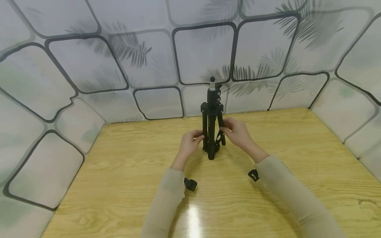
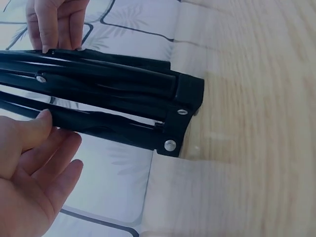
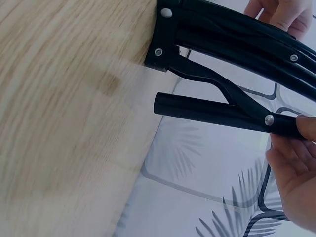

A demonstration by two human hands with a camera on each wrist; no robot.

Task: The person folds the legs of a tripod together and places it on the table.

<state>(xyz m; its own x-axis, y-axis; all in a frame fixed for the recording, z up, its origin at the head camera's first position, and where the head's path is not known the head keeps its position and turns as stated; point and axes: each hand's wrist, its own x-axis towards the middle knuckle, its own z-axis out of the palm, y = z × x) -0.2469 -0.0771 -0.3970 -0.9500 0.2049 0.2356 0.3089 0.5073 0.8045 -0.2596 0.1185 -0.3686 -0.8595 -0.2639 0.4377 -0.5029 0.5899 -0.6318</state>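
Black tripod [image 1: 211, 129]: upright at the table, toward the backdrop and slightly right of centre in the head view; contact beneath its lower end is not clear. Top: bright metal spigot [image 1: 212, 86] with a dark cap, above a black collar fitted with knobs at the side.

Legs, black, tubular: two lie close along the centre; the third, right leg [image 3: 207, 111], stands slightly out, its free end apart from the lower bracket [image 3: 163, 37]. A curved strut [image 3: 217, 86] joins that leg to the bracket; silver rivets at the joints.

Left hand [image 1: 189, 142]: nearly closed, thumb and forefinger pinching the left leg [image 2: 98, 124], remaining fingers loosely bent beneath.

Right hand [image 1: 237, 133]: nearly closed, thumb to one side of the right leg, fingers to the other, pinching it above the strut joint.

Sleeves [image 1: 165, 201], pale, long: one to each forearm. Small black piece [image 1: 190, 184] beside the left sleeve; black clip-like piece [image 1: 253, 175] beside the right.

Table [image 1: 128, 172]: yellowish wood grain, glossy, a bright reflection near the front.

Backdrop [image 1: 154, 61]: whitish, behind and at both sides, printed with rounded dark and grey outlines and grey palm fronds.
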